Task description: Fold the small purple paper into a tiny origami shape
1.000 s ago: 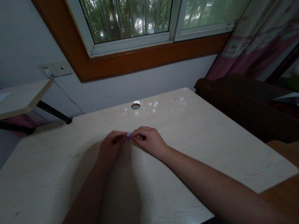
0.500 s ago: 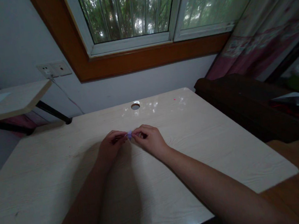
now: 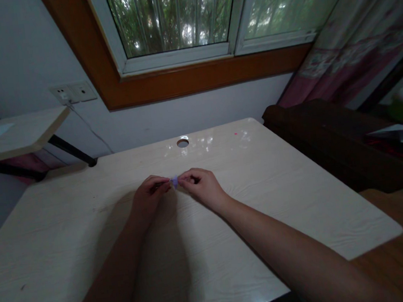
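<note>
Between my two hands, over the middle of the desk, is a small pale purple piece [image 3: 175, 181], too small to tell its kind. My left hand [image 3: 150, 191] pinches its left side with thumb and fingertips. From the right, my right hand [image 3: 202, 185] pinches the other side the same way. The fingertips of both hands are close together with the purple piece showing in the gap. Beneath them lies the light wood-grain desk top [image 3: 261, 231], with the shadow of my left arm on it.
A round cable hole [image 3: 182, 143] sits near the desk's back edge. A raised shelf [image 3: 21, 135] on black legs stands at the left. Behind are wall sockets [image 3: 73, 93] with a plugged-in white cord and a window. Dark wooden furniture [image 3: 327, 141] borders the right side.
Both hands stay in nearly the same place, still pinching the purple piece. Its visible shape differs very slightly between the fingertips.
</note>
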`<action>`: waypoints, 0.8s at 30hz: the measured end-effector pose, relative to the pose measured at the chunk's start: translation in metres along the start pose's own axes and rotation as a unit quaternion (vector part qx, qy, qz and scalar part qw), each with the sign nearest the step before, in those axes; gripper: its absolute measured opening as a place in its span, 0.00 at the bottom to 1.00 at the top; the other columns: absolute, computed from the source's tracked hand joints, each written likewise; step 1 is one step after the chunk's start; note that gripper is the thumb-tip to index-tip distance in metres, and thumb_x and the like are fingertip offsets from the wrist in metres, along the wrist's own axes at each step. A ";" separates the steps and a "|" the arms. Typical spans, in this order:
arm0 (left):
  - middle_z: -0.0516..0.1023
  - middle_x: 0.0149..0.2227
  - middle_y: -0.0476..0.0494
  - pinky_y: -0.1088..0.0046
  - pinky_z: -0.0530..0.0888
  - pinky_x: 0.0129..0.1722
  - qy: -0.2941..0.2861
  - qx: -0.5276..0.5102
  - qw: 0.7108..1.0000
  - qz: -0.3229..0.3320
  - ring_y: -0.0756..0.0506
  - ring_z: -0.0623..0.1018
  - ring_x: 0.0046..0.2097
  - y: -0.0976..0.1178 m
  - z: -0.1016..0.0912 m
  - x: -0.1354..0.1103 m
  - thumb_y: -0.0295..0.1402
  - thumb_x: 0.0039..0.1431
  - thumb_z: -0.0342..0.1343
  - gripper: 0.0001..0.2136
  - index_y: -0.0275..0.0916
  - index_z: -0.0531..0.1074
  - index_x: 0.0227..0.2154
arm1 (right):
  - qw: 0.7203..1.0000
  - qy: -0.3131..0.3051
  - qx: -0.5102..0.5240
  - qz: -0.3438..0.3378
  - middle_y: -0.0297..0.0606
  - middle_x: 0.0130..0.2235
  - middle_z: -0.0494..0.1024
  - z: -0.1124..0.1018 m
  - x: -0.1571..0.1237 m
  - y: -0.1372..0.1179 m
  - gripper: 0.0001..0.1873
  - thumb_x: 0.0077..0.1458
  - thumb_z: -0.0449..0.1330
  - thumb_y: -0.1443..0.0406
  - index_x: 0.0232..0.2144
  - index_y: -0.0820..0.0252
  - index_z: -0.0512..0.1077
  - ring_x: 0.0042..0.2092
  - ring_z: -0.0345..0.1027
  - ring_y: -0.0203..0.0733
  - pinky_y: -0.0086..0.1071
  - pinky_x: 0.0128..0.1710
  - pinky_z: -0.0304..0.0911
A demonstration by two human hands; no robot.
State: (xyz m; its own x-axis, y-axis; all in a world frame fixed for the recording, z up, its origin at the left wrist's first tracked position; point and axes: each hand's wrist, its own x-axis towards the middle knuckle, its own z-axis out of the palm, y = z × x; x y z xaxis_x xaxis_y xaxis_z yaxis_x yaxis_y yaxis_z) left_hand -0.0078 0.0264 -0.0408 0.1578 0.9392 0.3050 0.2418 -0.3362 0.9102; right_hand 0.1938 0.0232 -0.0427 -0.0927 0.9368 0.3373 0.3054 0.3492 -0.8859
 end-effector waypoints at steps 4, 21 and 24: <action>0.78 0.35 0.46 0.70 0.76 0.39 -0.005 -0.001 1.000 -0.002 0.47 0.79 0.36 0.000 0.000 0.000 0.38 0.57 0.63 0.07 0.41 0.79 0.35 | 1.000 -0.021 -0.007 -0.015 0.35 0.28 0.77 0.000 0.000 -0.001 0.06 0.55 0.64 0.63 0.33 0.59 0.80 0.29 0.66 0.34 0.27 0.30 0.60; 0.77 0.35 0.46 0.71 0.74 0.38 0.006 0.030 0.999 0.031 0.47 0.76 0.36 0.002 -0.003 0.002 0.38 0.59 0.61 0.06 0.42 0.80 0.34 | 0.996 -0.034 -0.039 -0.068 0.35 0.31 0.77 -0.001 -0.002 -0.004 0.05 0.56 0.64 0.65 0.35 0.57 0.80 0.30 0.66 0.34 0.28 0.32 0.60; 0.77 0.35 0.46 0.72 0.74 0.38 0.016 0.031 0.999 0.031 0.48 0.76 0.35 0.002 -0.003 0.002 0.38 0.59 0.61 0.06 0.42 0.79 0.34 | 0.997 -0.025 -0.045 -0.061 0.35 0.30 0.77 -0.001 -0.002 -0.004 0.05 0.57 0.64 0.64 0.35 0.57 0.80 0.30 0.66 0.34 0.28 0.32 0.60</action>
State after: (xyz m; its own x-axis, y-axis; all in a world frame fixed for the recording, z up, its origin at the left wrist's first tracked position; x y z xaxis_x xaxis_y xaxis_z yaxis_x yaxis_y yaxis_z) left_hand -0.0099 0.0278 -0.0370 0.1444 0.9178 0.3698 0.2923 -0.3966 0.8702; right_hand 0.1938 0.0199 -0.0390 -0.1806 0.8880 0.4228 0.3731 0.4596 -0.8059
